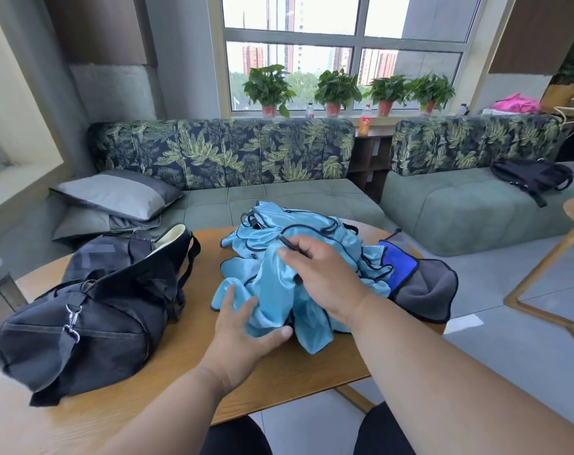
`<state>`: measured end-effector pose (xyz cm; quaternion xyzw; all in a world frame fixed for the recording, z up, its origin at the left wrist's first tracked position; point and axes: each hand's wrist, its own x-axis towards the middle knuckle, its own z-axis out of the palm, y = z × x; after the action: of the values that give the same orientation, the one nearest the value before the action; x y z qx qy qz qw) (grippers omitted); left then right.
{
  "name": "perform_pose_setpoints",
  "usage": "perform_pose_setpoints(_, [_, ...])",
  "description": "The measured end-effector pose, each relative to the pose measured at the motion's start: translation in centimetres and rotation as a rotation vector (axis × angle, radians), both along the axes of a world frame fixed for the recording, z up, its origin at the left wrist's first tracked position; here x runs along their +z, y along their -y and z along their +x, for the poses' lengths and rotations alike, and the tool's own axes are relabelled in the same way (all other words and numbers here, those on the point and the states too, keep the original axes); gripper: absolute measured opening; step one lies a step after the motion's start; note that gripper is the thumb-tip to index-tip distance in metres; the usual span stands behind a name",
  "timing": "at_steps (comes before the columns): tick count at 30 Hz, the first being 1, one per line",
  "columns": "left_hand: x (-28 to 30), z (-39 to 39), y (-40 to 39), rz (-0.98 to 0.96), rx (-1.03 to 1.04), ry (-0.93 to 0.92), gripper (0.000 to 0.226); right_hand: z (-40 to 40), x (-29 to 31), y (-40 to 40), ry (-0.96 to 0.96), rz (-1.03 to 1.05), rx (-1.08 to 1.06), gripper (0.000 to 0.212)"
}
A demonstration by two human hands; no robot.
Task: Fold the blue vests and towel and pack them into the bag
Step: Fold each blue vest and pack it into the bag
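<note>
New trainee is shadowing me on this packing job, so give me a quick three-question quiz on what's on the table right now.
1. True or false: the vests are already folded in a neat stack.
2. Which side of the vests is the bag on: A) the person's left, B) the person's right, C) behind them?
3. What is each hand doing?

Key
1. False: they lie in a loose heap on the table.
2. A. The towel lies on the right.
3. The right hand pinches a black vest edge; the left hand holds blue cloth at the near edge.
</note>
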<state>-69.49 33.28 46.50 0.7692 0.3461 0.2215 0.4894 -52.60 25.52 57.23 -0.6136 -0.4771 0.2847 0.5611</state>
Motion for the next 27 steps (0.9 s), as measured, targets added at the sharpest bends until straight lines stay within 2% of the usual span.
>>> perform_pose_setpoints(1, [0.2, 0.2, -0.4, 0.039, 0.018, -0.013, 0.092, -0.2, 0.8, -0.3, 0.006, -0.010, 0.017, 0.019])
perform_pose_setpoints(3, [1.4, 0.6, -1.2, 0.124, 0.069, 0.016, 0.037, -0.5, 2.0, -0.9, 0.010, -0.034, 0.046, 0.019])
perform_pose_setpoints(4, [2.2, 0.8, -1.6, 0.158, 0.110, 0.048, 0.018, -0.6, 2.4, -1.1, 0.017, -0.034, 0.052, 0.016])
perform_pose_setpoints(5, [3.1, 0.7, -1.7, 0.160, 0.149, 0.083, 0.022, -0.7, 2.8, -1.2, 0.025, -0.027, 0.050, 0.013])
perform_pose_setpoints(7, [5.1, 0.4, -2.1, 0.035, 0.220, 0.155, 0.030, -0.7, 3.6, -1.2, 0.006, 0.000, 0.050, 0.015])
perform_pose_setpoints(10, [7.4, -0.4, -2.3, -0.123, 0.232, 0.259, 0.017, -0.1, 4.0, -0.6, -0.027, 0.026, 0.068, 0.035])
perform_pose_setpoints(12, [9.0, -0.9, -1.9, -0.199, 0.215, 0.350, 0.018, 0.5, 3.6, -0.2, 0.011, 0.012, 0.037, 0.050])
perform_pose_setpoints(15, [9.8, -1.4, -1.7, -0.322, 0.172, 0.462, 0.018, 1.5, 1.3, 0.4, 0.093, -0.122, -0.046, 0.062])
perform_pose_setpoints(17, [10.1, -1.6, -1.8, -0.450, 0.183, 0.524, 0.037, 1.9, -1.3, 0.9, 0.123, -0.251, -0.034, 0.062])
perform_pose_setpoints(22, [9.3, -1.5, -2.4, -0.512, 0.272, 0.470, 0.040, 1.6, -6.9, 2.6, 0.182, -0.462, 0.084, 0.052])
perform_pose_setpoints(25, [9.1, -1.0, -2.6, -0.495, 0.284, 0.408, 0.037, 0.9, -8.3, 3.1, 0.172, -0.428, 0.104, 0.045])
perform_pose_setpoints(27, [9.2, -0.5, -3.0, -0.464, 0.271, 0.371, 0.034, 0.7, -8.7, 2.9, 0.193, -0.409, 0.063, 0.049])
